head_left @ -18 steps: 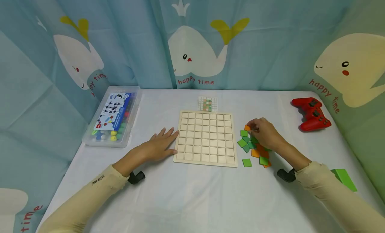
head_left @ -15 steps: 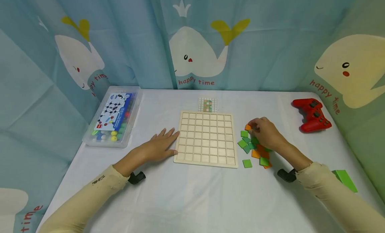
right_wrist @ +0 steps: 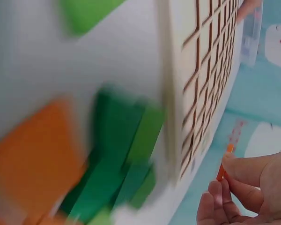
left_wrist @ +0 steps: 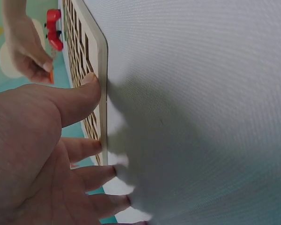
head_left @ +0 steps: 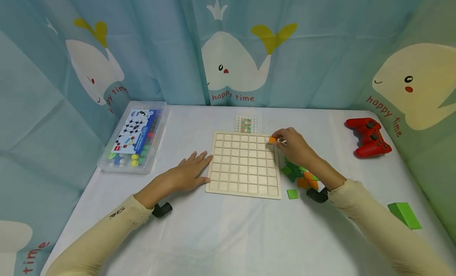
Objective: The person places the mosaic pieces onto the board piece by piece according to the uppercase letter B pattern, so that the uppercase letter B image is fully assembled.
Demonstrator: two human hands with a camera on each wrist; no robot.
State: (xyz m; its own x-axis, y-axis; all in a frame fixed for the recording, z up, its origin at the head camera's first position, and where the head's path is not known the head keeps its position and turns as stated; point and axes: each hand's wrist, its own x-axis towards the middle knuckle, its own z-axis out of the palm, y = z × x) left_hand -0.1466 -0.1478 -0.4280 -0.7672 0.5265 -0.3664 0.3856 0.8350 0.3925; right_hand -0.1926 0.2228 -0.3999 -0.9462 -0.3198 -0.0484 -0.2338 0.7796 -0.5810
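A pale wooden grid board (head_left: 244, 165) lies flat on the white table, its square cells bare. My right hand (head_left: 293, 146) pinches an orange square tile (head_left: 272, 140) between thumb and fingers over the board's far right corner; the right wrist view shows the same orange tile (right_wrist: 224, 161) edge-on. At the board's left edge rests my left hand (head_left: 189, 174), fingers spread, thumb and fingertips touching the rim, as the left wrist view also shows. Below my right forearm lies a pile of green and orange tiles (head_left: 303, 182), partly hidden by it.
Behind the board lies a small pattern card (head_left: 246, 124). A clear plastic case (head_left: 132, 138) with coloured beads stands at the left. On the right are a red game controller (head_left: 368, 137) and a green block (head_left: 404, 215). One green tile (head_left: 292, 194) lies apart from the pile.
My right hand has moved left from the tile pile to the board's far right corner, carrying the orange tile. My left hand stays in place.
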